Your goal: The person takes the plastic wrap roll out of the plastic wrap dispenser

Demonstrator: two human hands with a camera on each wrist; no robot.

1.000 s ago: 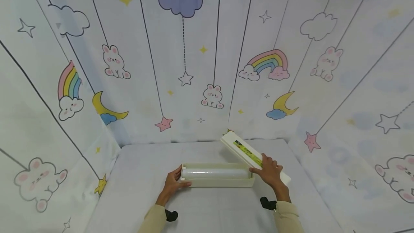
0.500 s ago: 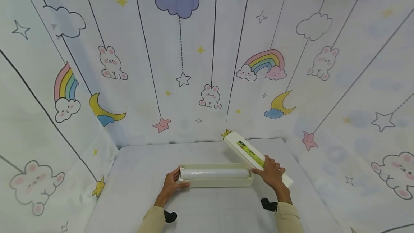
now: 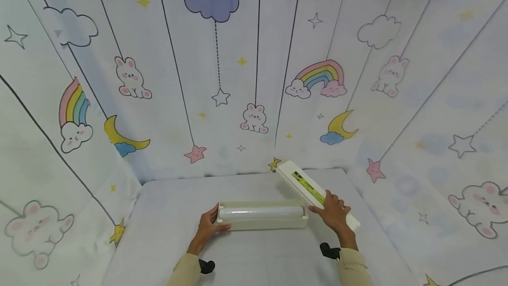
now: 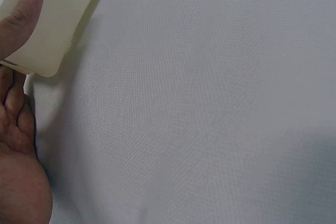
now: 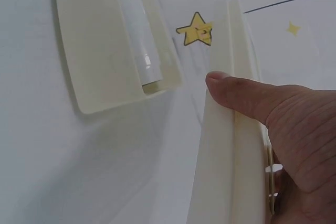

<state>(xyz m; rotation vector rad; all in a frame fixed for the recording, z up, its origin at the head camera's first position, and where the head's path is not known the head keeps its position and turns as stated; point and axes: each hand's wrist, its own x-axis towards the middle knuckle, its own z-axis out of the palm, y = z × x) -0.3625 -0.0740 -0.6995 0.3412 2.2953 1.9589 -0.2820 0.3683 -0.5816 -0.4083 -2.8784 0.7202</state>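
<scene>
A cream plastic cling film box (image 3: 263, 223) lies on the table with its top off, and a shiny roll of cling film (image 3: 262, 212) sits inside it. My left hand (image 3: 207, 227) grips the box's left end, the thumb on the front wall and the fingers around the end. My right hand (image 3: 334, 213) holds the long cream lid (image 3: 289, 172), which has a green and yellow label and slants to the right of the box. In the right wrist view, the thumb presses along one edge of the lid (image 5: 215, 150), apart from the box's end.
White cloth covers the table (image 3: 254, 255). A printed fabric wall (image 3: 222, 56) with rabbits, clouds and stars rises behind it and on both sides. The lid's far end reaches close to the back wall.
The head view has turned slightly to the right. My right hand has carried the lid a little rightward, away from the box. My left hand keeps its hold on the box.
</scene>
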